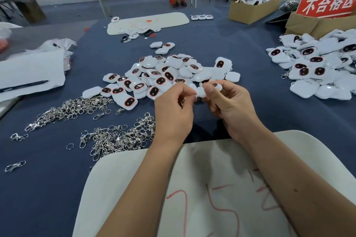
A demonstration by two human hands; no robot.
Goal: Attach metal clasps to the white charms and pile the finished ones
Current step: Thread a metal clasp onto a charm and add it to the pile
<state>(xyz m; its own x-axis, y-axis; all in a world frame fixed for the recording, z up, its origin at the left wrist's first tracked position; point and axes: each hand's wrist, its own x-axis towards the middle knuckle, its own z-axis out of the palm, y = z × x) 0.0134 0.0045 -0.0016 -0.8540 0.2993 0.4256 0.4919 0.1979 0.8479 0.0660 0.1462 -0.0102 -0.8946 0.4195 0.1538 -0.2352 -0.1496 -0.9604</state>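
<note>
Over blue table point(250, 48), both hands pinch: right hand point(229, 106) charm point(209, 90), left hand point(173, 109) clasp point(183, 102).

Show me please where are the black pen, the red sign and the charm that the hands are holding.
black pen point(25, 86), head view, middle of its barrel on the white paper.
red sign point(327, 3), head view, centre of its red face.
held charm point(201, 91), head view, white edge showing between the two hands.

left hand point(173, 109) and right hand point(229, 106) raised together, fingers pinching
</note>
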